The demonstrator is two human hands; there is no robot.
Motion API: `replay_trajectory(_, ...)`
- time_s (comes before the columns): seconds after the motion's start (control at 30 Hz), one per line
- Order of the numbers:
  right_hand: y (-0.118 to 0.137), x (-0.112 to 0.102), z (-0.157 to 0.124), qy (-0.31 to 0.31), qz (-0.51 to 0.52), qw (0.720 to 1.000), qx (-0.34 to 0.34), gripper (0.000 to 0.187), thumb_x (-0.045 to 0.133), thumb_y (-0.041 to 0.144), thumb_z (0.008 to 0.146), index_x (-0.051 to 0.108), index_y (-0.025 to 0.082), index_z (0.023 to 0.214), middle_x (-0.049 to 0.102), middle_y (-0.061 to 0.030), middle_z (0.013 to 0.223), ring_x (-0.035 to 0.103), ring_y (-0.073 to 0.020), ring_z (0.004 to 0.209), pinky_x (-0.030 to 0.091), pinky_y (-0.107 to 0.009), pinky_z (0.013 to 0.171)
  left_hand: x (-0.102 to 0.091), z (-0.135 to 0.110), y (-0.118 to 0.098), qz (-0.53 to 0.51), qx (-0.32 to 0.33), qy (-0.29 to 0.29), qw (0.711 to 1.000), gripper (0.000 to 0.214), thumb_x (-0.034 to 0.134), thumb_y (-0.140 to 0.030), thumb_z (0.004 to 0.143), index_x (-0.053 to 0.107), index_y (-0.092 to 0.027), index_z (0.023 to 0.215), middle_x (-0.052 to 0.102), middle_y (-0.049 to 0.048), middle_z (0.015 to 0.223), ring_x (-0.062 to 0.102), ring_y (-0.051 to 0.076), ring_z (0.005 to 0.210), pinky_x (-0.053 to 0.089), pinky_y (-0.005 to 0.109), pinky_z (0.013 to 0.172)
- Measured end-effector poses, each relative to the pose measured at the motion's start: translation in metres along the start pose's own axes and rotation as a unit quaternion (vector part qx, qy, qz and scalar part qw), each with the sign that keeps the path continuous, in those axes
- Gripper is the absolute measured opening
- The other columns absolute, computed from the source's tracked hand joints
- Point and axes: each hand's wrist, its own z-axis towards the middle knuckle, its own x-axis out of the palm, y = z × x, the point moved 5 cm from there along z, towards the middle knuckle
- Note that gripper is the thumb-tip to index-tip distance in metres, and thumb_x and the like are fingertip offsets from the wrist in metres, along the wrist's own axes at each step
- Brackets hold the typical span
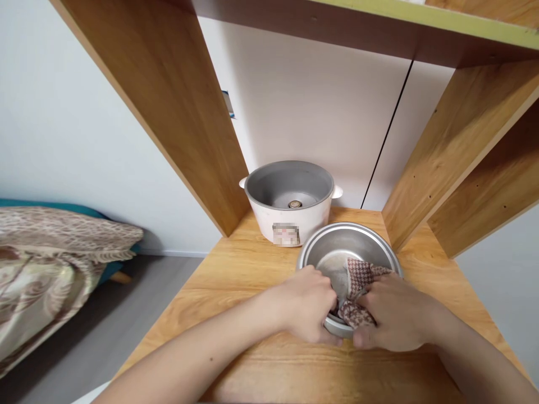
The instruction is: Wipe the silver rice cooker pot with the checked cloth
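Note:
A round metal inner pot (332,249) rests on the wooden desk, its opening facing up. My left hand (309,303) grips its near left rim, fingers curled inside and thumb outside. Over the near right rim, my right hand (396,311) is closed on a brown-and-white patterned cloth (359,275), which bunches inside the pot and against its near wall. Parts of the fingers on both hands are hidden. Just behind the pot stands a white rice cooker body (263,216) without a lid, its grey interior and central heating sensor showing.
Wooden uprights (168,112) flank the desk (219,264), and a shelf (337,28) crosses above. A pale panel closes the back. Off to the left, a couch draped with a patterned cover (54,264) stands on the grey floor.

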Motion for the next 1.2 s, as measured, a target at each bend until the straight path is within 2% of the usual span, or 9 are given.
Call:
replay_trajectory(0.1,0.004,0.007,0.004,0.03,-0.028,0.999,-0.021,0.065,0.058,0.081,0.069,0.073,0.018,0.077,0.073,-0.0115,0.073,0.066,-0.0289,0.069,0.045,-0.038,0.069,0.0,0.001,-0.001,0.006,-0.011,0.009,1.0,0.049,0.062,-0.067,0.074,0.077,-0.02,0.069,0.074,0.0116,0.066,0.072,0.032,0.066,0.05,0.038,0.055)
replay_trajectory(0.23,0.008,0.01,0.011,0.04,-0.048,0.997,-0.034,0.049,0.066,0.066,0.068,0.072,0.019,0.076,0.073,-0.009,0.071,0.066,-0.0252,0.063,0.038,-0.032,0.054,-0.001,0.001,-0.002,-0.003,-0.019,0.011,1.0,0.049,0.063,-0.066,0.072,0.074,-0.019,0.065,0.074,0.0132,0.066,0.072,0.033,0.065,0.051,0.039,0.055)
replay_trajectory(0.4,0.005,0.006,0.006,0.022,-0.05,0.996,-0.068,0.031,0.065,0.048,0.072,0.073,0.02,0.084,0.075,-0.0066,0.078,0.067,-0.0243,0.067,0.036,-0.032,0.054,0.0,0.001,0.0,-0.002,-0.012,0.008,1.0,0.04,0.064,-0.058,0.072,0.074,-0.02,0.065,0.074,0.0125,0.066,0.072,0.031,0.064,0.052,0.038,0.057)
replay_trajectory(0.57,-0.004,0.003,-0.001,0.01,-0.068,0.997,-0.044,0.027,0.065,0.043,0.069,0.072,0.022,0.083,0.076,-0.0062,0.079,0.069,-0.0278,0.073,0.04,-0.035,0.064,0.0,-0.001,0.002,-0.015,-0.014,0.016,1.0,0.039,0.066,-0.059,0.071,0.077,-0.021,0.071,0.075,0.0115,0.069,0.072,0.031,0.067,0.052,0.038,0.058)
replay_trajectory(0.7,0.002,0.005,0.001,0.006,-0.069,0.997,-0.038,0.02,0.062,0.037,0.071,0.071,0.021,0.078,0.074,-0.0076,0.074,0.068,-0.0259,0.067,0.039,-0.034,0.059,-0.002,0.0,0.0,-0.013,-0.016,0.013,1.0,0.043,0.064,-0.061,0.072,0.076,-0.02,0.069,0.074,0.0127,0.068,0.072,0.032,0.067,0.052,0.039,0.057)
replay_trajectory(0.9,0.015,0.009,0.01,0.017,-0.054,0.998,-0.04,0.028,0.061,0.046,0.075,0.073,0.021,0.075,0.073,-0.0072,0.071,0.066,-0.0241,0.063,0.038,-0.033,0.055,-0.003,0.001,-0.003,-0.008,-0.014,0.007,1.0,0.045,0.06,-0.061,0.074,0.074,-0.02,0.064,0.074,0.0136,0.067,0.072,0.032,0.064,0.051,0.038,0.055)
replay_trajectory(1.07,0.004,0.006,0.008,0.024,-0.047,0.998,-0.037,0.046,0.062,0.066,0.075,0.074,0.021,0.08,0.075,-0.0073,0.075,0.069,-0.0267,0.07,0.043,-0.035,0.063,-0.001,0.001,-0.001,0.003,-0.01,0.001,1.0,0.039,0.062,-0.057,0.073,0.075,-0.02,0.066,0.074,0.0128,0.066,0.072,0.033,0.063,0.05,0.039,0.053)
replay_trajectory(1.2,-0.004,0.004,0.003,0.018,-0.061,0.997,-0.033,0.057,0.058,0.076,0.072,0.073,0.021,0.075,0.074,-0.0079,0.071,0.068,-0.0276,0.066,0.044,-0.037,0.065,0.0,0.0,0.0,-0.002,-0.01,-0.001,1.0,0.041,0.061,-0.058,0.073,0.076,-0.021,0.069,0.074,0.0123,0.066,0.073,0.034,0.065,0.051,0.039,0.054)
